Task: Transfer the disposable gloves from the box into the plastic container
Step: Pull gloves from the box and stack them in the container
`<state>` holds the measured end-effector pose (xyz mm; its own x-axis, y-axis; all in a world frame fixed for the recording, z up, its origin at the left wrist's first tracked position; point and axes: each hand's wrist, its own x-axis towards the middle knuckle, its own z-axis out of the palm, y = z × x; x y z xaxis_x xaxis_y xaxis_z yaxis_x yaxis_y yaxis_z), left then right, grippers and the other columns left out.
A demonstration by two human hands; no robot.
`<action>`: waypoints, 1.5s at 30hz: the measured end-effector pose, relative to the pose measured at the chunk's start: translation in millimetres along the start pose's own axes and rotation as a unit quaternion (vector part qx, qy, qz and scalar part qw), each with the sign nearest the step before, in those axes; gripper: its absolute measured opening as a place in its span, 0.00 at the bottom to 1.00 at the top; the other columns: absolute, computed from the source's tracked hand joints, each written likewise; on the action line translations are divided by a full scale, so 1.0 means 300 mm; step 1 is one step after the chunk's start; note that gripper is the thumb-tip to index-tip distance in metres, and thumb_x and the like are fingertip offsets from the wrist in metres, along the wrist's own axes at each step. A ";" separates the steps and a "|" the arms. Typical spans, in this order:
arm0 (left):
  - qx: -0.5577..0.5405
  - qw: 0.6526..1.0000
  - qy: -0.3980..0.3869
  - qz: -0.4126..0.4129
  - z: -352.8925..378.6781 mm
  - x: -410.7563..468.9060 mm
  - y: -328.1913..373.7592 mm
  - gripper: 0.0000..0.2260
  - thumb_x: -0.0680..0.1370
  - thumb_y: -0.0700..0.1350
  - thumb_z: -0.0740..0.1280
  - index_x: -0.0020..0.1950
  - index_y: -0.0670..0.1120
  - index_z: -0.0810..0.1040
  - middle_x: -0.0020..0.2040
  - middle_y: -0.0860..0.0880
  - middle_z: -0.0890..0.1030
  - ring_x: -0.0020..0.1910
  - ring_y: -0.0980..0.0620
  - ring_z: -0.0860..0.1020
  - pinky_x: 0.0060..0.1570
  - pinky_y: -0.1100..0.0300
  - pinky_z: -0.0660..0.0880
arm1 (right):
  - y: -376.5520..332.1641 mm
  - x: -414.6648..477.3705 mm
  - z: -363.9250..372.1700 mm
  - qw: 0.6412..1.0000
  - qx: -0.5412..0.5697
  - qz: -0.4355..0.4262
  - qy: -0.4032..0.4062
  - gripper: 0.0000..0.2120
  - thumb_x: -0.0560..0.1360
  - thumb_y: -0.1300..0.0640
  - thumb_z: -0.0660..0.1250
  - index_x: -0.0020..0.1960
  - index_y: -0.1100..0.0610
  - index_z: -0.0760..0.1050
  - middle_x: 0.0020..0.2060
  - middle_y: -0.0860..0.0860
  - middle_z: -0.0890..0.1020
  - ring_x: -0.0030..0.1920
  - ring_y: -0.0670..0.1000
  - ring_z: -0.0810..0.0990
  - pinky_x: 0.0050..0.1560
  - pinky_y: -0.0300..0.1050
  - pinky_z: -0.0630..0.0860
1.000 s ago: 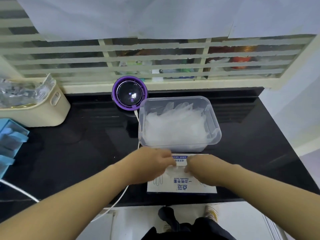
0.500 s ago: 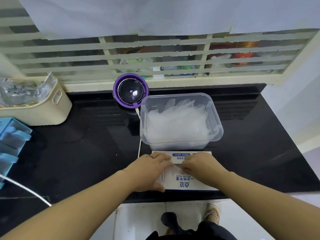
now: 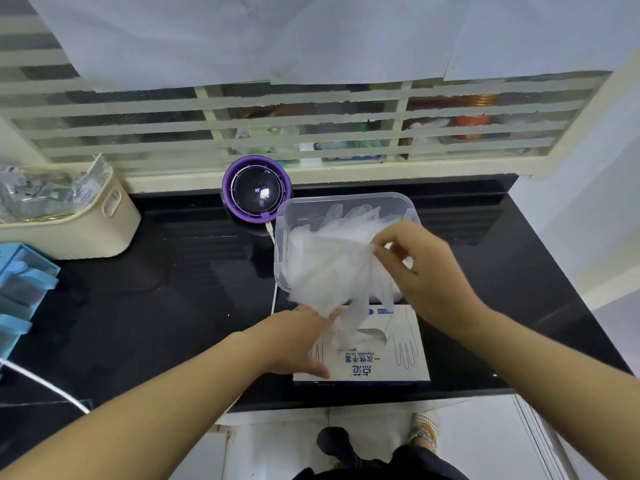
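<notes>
A white glove box (image 3: 388, 362) with blue print lies at the counter's front edge. My left hand (image 3: 294, 341) rests flat on its left side, holding it down. My right hand (image 3: 419, 268) pinches a bunch of thin clear disposable gloves (image 3: 332, 271) lifted out of the box slot; the bunch hangs over the near rim of the clear plastic container (image 3: 346, 202). More gloves lie piled inside the container. A tail of gloves still trails into the box opening.
A purple round device (image 3: 257, 192) with a white cable stands behind the container. A cream basket (image 3: 104, 220) with plastic packets sits at the left, blue trays (image 3: 20, 282) below it. The black counter (image 3: 173, 289) ends at a slatted window frame.
My right hand rose from the box slot toward the container, pulling a bunch of gloves out. My left hand stayed on the box.
</notes>
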<state>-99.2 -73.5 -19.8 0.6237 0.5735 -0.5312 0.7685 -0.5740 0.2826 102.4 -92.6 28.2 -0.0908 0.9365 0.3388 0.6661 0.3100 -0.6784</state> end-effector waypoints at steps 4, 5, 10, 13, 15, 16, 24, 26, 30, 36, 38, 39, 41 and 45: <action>-0.267 0.964 -0.008 0.002 -0.132 -0.059 -0.004 0.30 0.73 0.54 0.73 0.73 0.57 0.65 0.65 0.63 0.73 0.65 0.65 0.71 0.64 0.67 0.68 | -0.033 0.072 -0.095 0.998 -0.057 -0.008 -0.035 0.04 0.77 0.58 0.64 0.49 0.54 0.78 0.41 0.39 0.74 0.42 0.39 0.73 0.45 0.25 0.68; -0.317 0.948 -0.001 0.011 -0.169 -0.080 -0.015 0.24 0.74 0.52 0.72 0.68 0.59 0.69 0.60 0.65 0.76 0.61 0.68 0.73 0.60 0.71 0.69 | -0.041 0.084 -0.116 0.997 -0.068 -0.016 -0.038 0.05 0.77 0.58 0.65 0.49 0.54 0.79 0.42 0.41 0.75 0.43 0.39 0.74 0.45 0.25 0.68; -0.699 0.712 0.044 0.054 -0.304 -0.158 -0.061 0.21 0.72 0.50 0.74 0.63 0.47 0.78 0.64 0.44 0.79 0.62 0.49 0.77 0.59 0.53 0.76 | -0.065 0.136 -0.183 0.984 -0.142 -0.095 -0.045 0.07 0.77 0.57 0.65 0.50 0.55 0.81 0.45 0.47 0.78 0.43 0.43 0.73 0.48 0.32 0.69; -0.745 0.656 0.077 0.089 -0.344 -0.142 -0.059 0.24 0.67 0.58 0.75 0.57 0.45 0.83 0.59 0.44 0.81 0.57 0.49 0.81 0.52 0.56 0.80 | -0.082 0.171 -0.190 0.960 -0.218 -0.170 -0.035 0.05 0.76 0.58 0.67 0.48 0.56 0.82 0.45 0.50 0.80 0.45 0.51 0.76 0.44 0.44 0.72; -0.717 0.684 0.114 0.072 -0.362 -0.111 -0.037 0.16 0.73 0.53 0.70 0.55 0.44 0.81 0.55 0.45 0.83 0.52 0.50 0.81 0.52 0.57 0.79 | -0.087 0.198 -0.189 0.937 -0.275 -0.216 -0.024 0.04 0.74 0.60 0.69 0.47 0.57 0.82 0.42 0.52 0.81 0.43 0.54 0.78 0.42 0.46 0.71; -0.696 0.703 0.133 0.063 -0.371 -0.095 -0.020 0.11 0.76 0.48 0.69 0.53 0.43 0.80 0.52 0.45 0.82 0.50 0.49 0.80 0.53 0.54 0.77 | -0.088 0.213 -0.186 0.927 -0.298 -0.228 -0.022 0.03 0.73 0.61 0.70 0.46 0.57 0.83 0.41 0.52 0.81 0.41 0.55 0.78 0.41 0.47 0.72; -0.489 0.806 0.312 -0.115 -0.327 0.070 -0.073 0.16 0.78 0.38 0.65 0.66 0.46 0.73 0.45 0.44 0.82 0.36 0.55 0.81 0.35 0.65 0.78 | 0.034 0.305 -0.061 0.919 -0.343 -0.164 -0.106 0.11 0.79 0.58 0.61 0.57 0.52 0.80 0.51 0.50 0.79 0.49 0.52 0.74 0.48 0.44 0.69; -0.393 0.842 0.333 -0.158 -0.296 0.116 -0.101 0.25 0.78 0.38 0.65 0.74 0.48 0.63 0.49 0.47 0.80 0.40 0.54 0.80 0.40 0.64 0.77 | 0.098 0.317 -0.010 0.916 -0.352 -0.128 -0.143 0.12 0.80 0.57 0.59 0.59 0.50 0.79 0.53 0.49 0.78 0.50 0.52 0.74 0.48 0.42 0.68; -0.108 0.882 0.423 -0.177 -0.256 0.137 -0.127 0.29 0.77 0.41 0.67 0.77 0.47 0.59 0.68 0.45 0.67 0.57 0.47 0.74 0.53 0.53 0.77 | 0.187 0.325 0.076 0.898 -0.384 -0.109 -0.182 0.11 0.77 0.60 0.64 0.56 0.50 0.81 0.49 0.49 0.79 0.49 0.52 0.75 0.49 0.45 0.73; 0.035 0.986 0.161 -0.022 -0.283 0.193 -0.094 0.21 0.82 0.47 0.61 0.75 0.52 0.64 0.72 0.52 0.65 0.67 0.51 0.69 0.65 0.54 0.69 | 0.250 0.324 0.169 0.910 -0.329 -0.102 -0.232 0.12 0.79 0.56 0.63 0.60 0.50 0.79 0.52 0.51 0.79 0.54 0.53 0.73 0.56 0.50 0.71; 0.037 0.995 0.074 -0.057 -0.274 0.234 -0.097 0.23 0.81 0.49 0.62 0.76 0.51 0.62 0.75 0.51 0.62 0.69 0.49 0.67 0.66 0.53 0.69 | 0.268 0.319 0.181 0.903 -0.314 -0.085 -0.280 0.16 0.80 0.52 0.60 0.67 0.49 0.73 0.61 0.50 0.75 0.63 0.53 0.70 0.63 0.50 0.68; 0.043 0.995 0.052 -0.068 -0.266 0.249 -0.101 0.24 0.81 0.49 0.62 0.77 0.51 0.61 0.75 0.50 0.61 0.69 0.48 0.68 0.65 0.51 0.69 | 0.271 0.318 0.178 0.899 -0.313 -0.077 -0.296 0.17 0.81 0.51 0.59 0.69 0.49 0.70 0.65 0.49 0.73 0.66 0.52 0.67 0.66 0.49 0.66; 0.065 0.994 0.029 -0.080 -0.251 0.273 -0.110 0.24 0.81 0.52 0.62 0.76 0.50 0.62 0.73 0.48 0.63 0.67 0.46 0.69 0.63 0.50 0.71 | 0.271 0.315 0.160 0.898 -0.309 -0.061 -0.307 0.20 0.81 0.49 0.58 0.72 0.48 0.65 0.70 0.48 0.68 0.70 0.51 0.64 0.70 0.48 0.61; 0.110 0.988 0.018 -0.106 -0.237 0.298 -0.104 0.24 0.79 0.56 0.63 0.71 0.46 0.68 0.65 0.45 0.69 0.59 0.44 0.74 0.52 0.52 0.73 | 0.272 0.285 0.115 0.835 -0.385 -0.043 -0.392 0.33 0.78 0.44 0.61 0.77 0.54 0.53 0.76 0.54 0.56 0.75 0.56 0.55 0.73 0.51 0.53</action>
<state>-57.2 37.4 -19.3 0.4594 0.7127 -0.5300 0.8353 -0.5496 -0.0150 123.4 18.3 -20.7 -0.4187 0.8292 -0.3702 0.8828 0.4673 0.0482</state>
